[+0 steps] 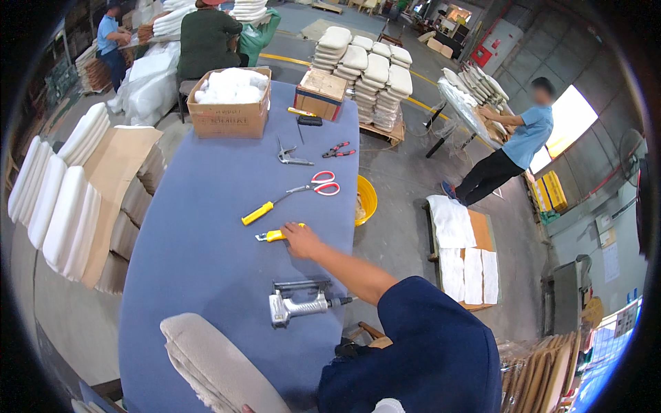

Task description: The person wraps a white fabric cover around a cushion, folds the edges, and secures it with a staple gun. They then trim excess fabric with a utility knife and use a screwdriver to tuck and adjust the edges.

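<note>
On the blue-covered table [200, 227], my right hand [303, 242] closes over the handle of a yellow utility knife [274, 235], its blade end pointing left. Just beyond lie a yellow-handled screwdriver [257, 213] and scissors with red and white handles [325, 184]. A silver staple gun [299, 306] rests nearer me, a hose fitting at its right end. At the near edge is a beige, fleecy cushion [213, 358], tilted. Only a fingertip of my left hand [246, 409] shows, against the cushion's near end; the rest is out of frame.
Farther up lie pliers [339, 150], a metal hand tool [292, 154] and a black case [310, 120]. Cartons [231, 120] stand at the far end. A yellow bucket [370, 199] sits right of the table. Cushion stacks [62, 213] flank the left; a co-worker [527, 138] stands at right.
</note>
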`<state>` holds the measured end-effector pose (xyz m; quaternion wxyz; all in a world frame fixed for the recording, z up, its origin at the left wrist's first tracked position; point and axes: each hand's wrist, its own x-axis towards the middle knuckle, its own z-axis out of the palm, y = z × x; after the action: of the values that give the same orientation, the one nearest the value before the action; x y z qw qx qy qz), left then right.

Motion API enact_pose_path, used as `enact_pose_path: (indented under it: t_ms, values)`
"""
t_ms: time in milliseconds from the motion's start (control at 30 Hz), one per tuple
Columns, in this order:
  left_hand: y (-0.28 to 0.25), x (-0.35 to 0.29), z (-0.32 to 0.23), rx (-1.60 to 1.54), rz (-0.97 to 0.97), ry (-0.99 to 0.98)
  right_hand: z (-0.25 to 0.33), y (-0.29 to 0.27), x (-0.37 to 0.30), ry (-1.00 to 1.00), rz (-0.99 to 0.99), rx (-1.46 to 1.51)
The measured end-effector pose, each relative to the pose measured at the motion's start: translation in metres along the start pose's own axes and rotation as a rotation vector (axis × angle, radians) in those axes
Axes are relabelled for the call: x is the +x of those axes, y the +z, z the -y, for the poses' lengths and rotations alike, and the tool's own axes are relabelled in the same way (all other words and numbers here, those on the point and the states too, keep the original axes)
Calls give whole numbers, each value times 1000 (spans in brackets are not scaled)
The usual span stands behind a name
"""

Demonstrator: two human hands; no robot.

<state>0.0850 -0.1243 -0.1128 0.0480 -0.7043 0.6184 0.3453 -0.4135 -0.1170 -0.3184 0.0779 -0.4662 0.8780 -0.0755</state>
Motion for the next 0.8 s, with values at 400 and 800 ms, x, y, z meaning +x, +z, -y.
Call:
enact_pose_path:
  t_ms: [400, 800]
  values:
    - [52, 5, 60, 88, -521, 82, 1, -16, 4, -149, 28, 104]
    - [7, -23, 3, 215, -158, 240, 103, -70, -183, 92, 123, 1257]
